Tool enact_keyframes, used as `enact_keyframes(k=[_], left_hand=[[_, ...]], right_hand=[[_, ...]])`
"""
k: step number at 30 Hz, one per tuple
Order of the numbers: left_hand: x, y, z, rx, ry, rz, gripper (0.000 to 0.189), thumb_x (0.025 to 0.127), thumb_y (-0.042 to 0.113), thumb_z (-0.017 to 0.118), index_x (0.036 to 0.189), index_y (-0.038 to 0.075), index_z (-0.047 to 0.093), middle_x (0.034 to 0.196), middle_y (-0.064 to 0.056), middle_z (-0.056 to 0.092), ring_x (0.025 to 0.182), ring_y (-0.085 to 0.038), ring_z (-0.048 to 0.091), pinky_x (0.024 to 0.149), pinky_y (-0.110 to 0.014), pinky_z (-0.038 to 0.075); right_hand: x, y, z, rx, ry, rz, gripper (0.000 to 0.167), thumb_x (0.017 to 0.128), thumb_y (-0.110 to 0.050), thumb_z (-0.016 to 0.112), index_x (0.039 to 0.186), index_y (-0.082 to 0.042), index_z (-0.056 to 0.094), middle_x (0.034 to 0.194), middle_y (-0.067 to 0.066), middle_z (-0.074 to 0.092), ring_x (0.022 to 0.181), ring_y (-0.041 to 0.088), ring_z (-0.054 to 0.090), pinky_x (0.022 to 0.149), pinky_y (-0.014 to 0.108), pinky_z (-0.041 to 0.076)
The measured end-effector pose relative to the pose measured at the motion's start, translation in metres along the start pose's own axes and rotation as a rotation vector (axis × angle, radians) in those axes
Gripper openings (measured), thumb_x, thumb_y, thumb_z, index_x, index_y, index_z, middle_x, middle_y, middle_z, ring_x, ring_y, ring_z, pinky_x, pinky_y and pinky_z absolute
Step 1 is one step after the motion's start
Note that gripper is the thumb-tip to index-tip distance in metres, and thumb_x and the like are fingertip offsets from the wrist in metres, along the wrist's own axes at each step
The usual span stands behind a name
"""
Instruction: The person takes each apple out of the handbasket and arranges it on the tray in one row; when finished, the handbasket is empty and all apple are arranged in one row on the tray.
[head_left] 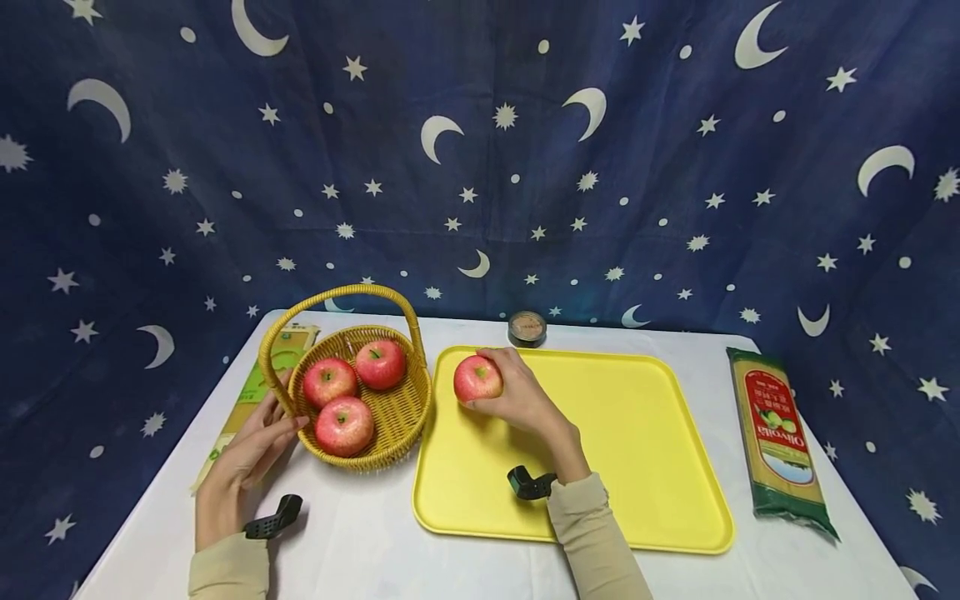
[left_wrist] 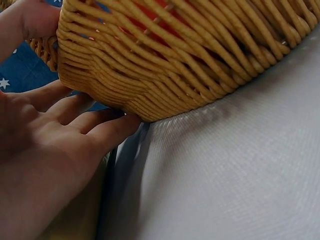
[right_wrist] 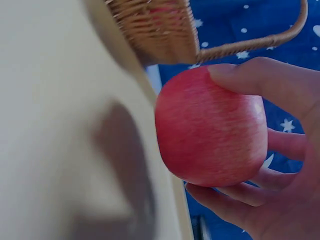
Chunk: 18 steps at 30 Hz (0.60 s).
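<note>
A red apple is held in my right hand, above the left part of the yellow tray. In the right wrist view, thumb and fingers curve round the apple, apart from the tray, where a shadow falls. My left hand grips the left side of a yellow wicker basket with a tall arched handle. The left wrist view shows the thumb by the rim and fingertips at the underside of the basket. Inside the basket lie three red apples.
A green and yellow packet lies partly behind the basket and left hand. One small round dark-rimmed container stands behind the tray. On the right is a green and red noodle packet. White cloth covers the table before a starry blue curtain.
</note>
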<state>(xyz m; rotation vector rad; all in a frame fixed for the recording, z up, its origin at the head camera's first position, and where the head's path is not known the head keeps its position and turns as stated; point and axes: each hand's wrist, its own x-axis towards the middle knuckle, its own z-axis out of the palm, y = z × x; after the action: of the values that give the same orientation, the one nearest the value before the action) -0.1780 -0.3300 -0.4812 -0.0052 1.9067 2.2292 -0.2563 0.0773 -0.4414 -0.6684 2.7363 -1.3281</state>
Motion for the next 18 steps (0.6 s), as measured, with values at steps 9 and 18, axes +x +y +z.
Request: enact_keyframes(k=[9,18], left_hand=[[0.003,-0.002,-0.001,0.020,0.003,-0.003,0.096,0.098,-0.002,0.057,0.167,0.031,-0.001,0.173,-0.012,-0.011,0.144,-0.002,0.030,0.101,-0.011,0.047],[0.001,-0.004,-0.002,-0.001,-0.012,0.006,0.095,0.100,-0.002,0.056,0.166,0.030,-0.004,0.173,-0.011,-0.014,0.151,-0.006,0.023,0.100,-0.011,0.047]], right_hand=[[0.001,0.015,0.004,-0.020,-0.050,0.059,0.077,0.074,-0.020,0.090,0.142,-0.008,0.057,0.135,0.012,0.057,0.122,0.032,0.055,0.104,0.050,0.051],[0.002,0.020,0.005,-0.012,-0.048,0.036,0.079,0.072,-0.020,0.093,0.141,-0.009,0.057,0.135,0.012,0.058,0.121,0.031,0.056,0.106,0.050,0.049]])
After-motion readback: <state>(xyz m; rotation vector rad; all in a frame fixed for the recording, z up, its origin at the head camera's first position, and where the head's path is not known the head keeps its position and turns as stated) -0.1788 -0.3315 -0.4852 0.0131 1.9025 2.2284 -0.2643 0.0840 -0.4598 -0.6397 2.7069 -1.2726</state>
